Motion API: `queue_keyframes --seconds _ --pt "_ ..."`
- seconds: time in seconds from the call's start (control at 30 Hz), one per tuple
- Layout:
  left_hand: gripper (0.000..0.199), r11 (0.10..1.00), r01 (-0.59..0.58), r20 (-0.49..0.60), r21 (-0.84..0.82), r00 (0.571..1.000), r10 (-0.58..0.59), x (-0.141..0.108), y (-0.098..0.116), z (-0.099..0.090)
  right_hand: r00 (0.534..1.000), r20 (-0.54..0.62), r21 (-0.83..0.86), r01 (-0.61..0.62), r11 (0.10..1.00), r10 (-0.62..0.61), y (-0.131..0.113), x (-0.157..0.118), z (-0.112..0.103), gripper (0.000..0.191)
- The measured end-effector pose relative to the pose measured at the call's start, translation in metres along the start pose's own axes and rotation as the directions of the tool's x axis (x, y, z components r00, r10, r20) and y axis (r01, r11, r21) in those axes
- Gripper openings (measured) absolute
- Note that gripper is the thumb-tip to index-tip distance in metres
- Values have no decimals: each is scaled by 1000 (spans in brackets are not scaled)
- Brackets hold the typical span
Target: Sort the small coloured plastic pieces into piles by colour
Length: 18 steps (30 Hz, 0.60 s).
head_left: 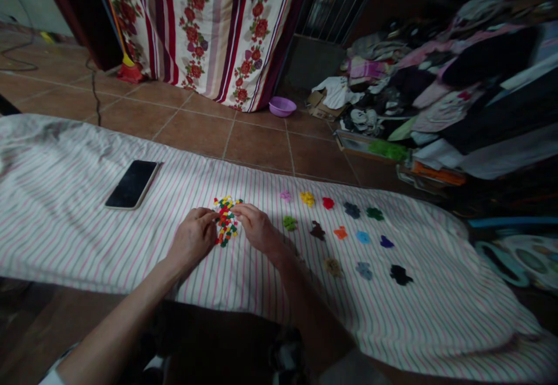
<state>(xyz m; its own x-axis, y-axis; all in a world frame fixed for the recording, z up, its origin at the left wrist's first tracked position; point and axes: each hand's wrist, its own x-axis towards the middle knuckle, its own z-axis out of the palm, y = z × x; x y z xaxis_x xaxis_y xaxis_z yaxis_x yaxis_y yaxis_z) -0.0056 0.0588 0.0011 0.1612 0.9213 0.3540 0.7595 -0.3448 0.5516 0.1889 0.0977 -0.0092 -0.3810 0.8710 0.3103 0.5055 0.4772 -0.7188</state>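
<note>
A mixed pile of small coloured pieces (225,222), red, yellow, green, orange and white, lies on the striped cloth between my hands. My left hand (196,234) rests at the pile's left edge, its fingers curled together and the tips touching the pieces. From the right, my right hand (257,228) reaches over the upper part, thumb and fingers closed together. Whatever is between the fingertips of either hand is too small to make out. To the right sit single-colour heaps, among them yellow (307,199), light green (289,223), brown (318,230) and black (400,275).
A phone (133,184) lies on the striped cloth (87,234) at the left. Beyond the cloth's far edge is a tiled floor with a purple basin (282,106), a broom (129,70) and a floral curtain (209,30). Clothes (418,77) are heaped at the right.
</note>
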Motion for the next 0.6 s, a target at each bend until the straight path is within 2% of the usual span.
queue_keyframes --seconds 0.17,0.33,0.47,0.6 --pt "30 999 -48 48 -11 998 48 -3 1 3 1000 3 -65 -8 998 8 -5 1 -2 37" --pt "31 995 -98 89 4 991 97 -4 3 3 995 53 -193 -77 978 88 -16 2 -5 33" --pt "31 995 -92 98 43 991 87 -4 2 2 991 63 -264 -99 959 120 -20 3 -4 30" --pt "31 996 -89 83 30 993 86 -3 2 1 990 67 -257 -105 961 126 -19 4 -2 29"
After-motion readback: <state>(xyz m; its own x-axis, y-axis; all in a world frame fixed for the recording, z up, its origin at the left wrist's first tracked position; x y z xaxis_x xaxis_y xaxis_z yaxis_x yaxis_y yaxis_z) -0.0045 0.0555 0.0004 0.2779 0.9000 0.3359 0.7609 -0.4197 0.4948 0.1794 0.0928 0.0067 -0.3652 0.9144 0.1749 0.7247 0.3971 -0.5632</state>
